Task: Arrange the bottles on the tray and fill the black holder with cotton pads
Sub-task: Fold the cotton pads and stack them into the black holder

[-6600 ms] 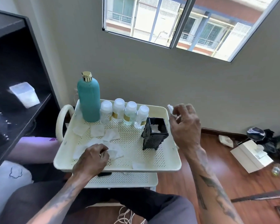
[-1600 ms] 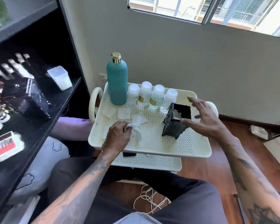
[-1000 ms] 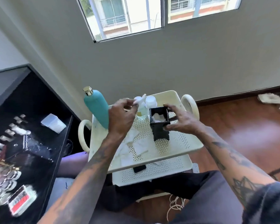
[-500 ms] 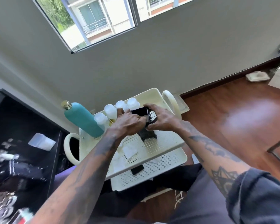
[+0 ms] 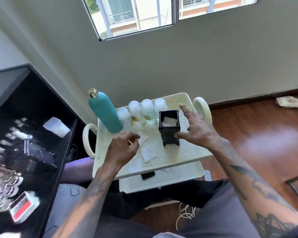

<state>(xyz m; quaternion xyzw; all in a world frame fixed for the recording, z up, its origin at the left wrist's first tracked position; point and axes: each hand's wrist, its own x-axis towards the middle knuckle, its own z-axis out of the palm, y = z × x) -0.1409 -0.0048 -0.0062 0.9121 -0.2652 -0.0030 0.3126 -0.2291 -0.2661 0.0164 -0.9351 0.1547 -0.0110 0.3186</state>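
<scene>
At centre frame, the right hand (image 5: 194, 129) rests open-fingered against the black holder (image 5: 169, 130) with pads inside, while the left hand (image 5: 122, 150), loosely curled and empty, hovers over loose cotton pads (image 5: 149, 152) on the tray (image 5: 193, 152).

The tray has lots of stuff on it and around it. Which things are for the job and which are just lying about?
For the job:
tall teal bottle with gold cap
four small clear white-capped bottles
square black holder
loose white cotton pads
cream perforated tray

Just lying about:
small black object on the lower shelf
clear plastic box on the black shelf
white cord on the floor
</scene>
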